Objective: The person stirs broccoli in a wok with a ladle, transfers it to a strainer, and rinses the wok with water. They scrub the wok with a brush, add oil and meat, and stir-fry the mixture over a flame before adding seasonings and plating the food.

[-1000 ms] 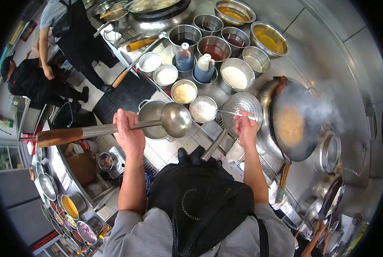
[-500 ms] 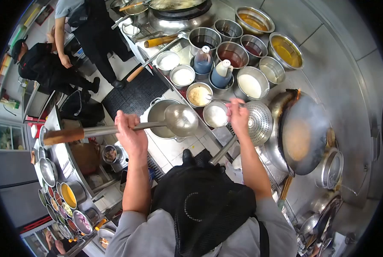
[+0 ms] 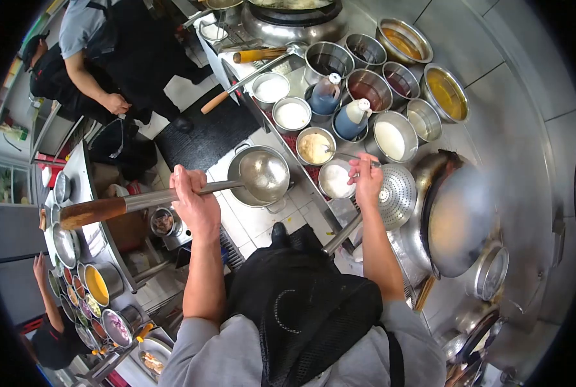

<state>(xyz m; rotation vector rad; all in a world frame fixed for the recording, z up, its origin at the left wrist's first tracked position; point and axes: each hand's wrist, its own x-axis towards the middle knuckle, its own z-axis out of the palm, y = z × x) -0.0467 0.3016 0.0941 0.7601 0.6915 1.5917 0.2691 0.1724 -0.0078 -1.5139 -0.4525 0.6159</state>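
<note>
My left hand point(image 3: 196, 202) grips the metal shaft of a long ladle point(image 3: 265, 176) with a wooden handle. The ladle's bowl overlaps a steel pot point(image 3: 241, 169) below it. My right hand point(image 3: 367, 179) is closed on the metal handle of a small spoon point(image 3: 359, 158). That hand is beside a cup of white powder point(image 3: 337, 178), and the spoon reaches toward a cup of pale yellow powder point(image 3: 316, 148). A perforated strainer point(image 3: 396, 197) lies just beyond my right hand, to its right. Two squeeze bottles of dark liquid point(image 3: 352, 120) stand in metal pots behind the powder cups.
A steaming wok point(image 3: 459, 226) sits at the right. Bowls of sauce and oil point(image 3: 446, 94) line the counter's back. Co-workers point(image 3: 130, 58) stand at the upper left, and another person's arm point(image 3: 49, 293) shows at the lower left. Ingredient pots point(image 3: 96, 284) stand on the left counter.
The view has shifted slightly. The ladle's bowl has moved left and now lies over the pot. At the lower left, another person's raised arm has come into view.
</note>
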